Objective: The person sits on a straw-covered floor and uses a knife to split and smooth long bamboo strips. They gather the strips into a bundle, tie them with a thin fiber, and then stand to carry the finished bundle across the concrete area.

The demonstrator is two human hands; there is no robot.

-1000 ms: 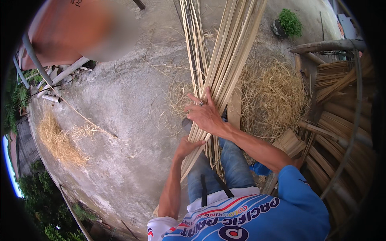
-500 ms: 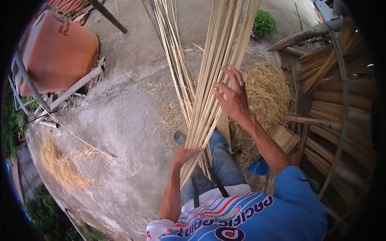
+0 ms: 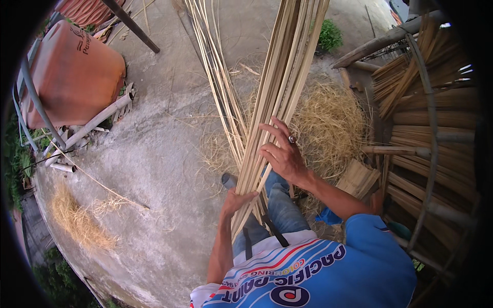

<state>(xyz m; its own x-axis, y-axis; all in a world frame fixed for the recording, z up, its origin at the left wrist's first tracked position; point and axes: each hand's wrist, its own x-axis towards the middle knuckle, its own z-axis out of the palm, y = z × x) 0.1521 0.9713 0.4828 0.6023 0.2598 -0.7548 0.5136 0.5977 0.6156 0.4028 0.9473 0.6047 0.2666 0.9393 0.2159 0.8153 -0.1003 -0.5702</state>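
A long bundle of thin, pale bamboo strips (image 3: 280, 77) slants up and away from my lap, its far ends fanned wider than the near ones. Near its lower end my left hand (image 3: 237, 201) is closed round it, the thumb lying across the front. My right hand (image 3: 283, 156), with a ring on one finger, rests its bent, parted fingertips on the front of the strips, higher up along the right edge. Just left of the bundle, more narrow strips (image 3: 218, 77) stretch away across the ground; their near ends pass behind the bundle.
A heap of curly shavings (image 3: 334, 120) lies right of the bundle, a smaller pile (image 3: 77, 218) at far left. Stacked strips (image 3: 421, 143) fill a pole rack on the right. An orange tank (image 3: 77, 77) and a pale pipe (image 3: 95, 120) stand left. A green plant (image 3: 328, 36) is beyond.
My right hand has slid down along the bundle toward my left hand, its fingers more bent. The left hand keeps its hold low on the strips. The view has shifted slightly.
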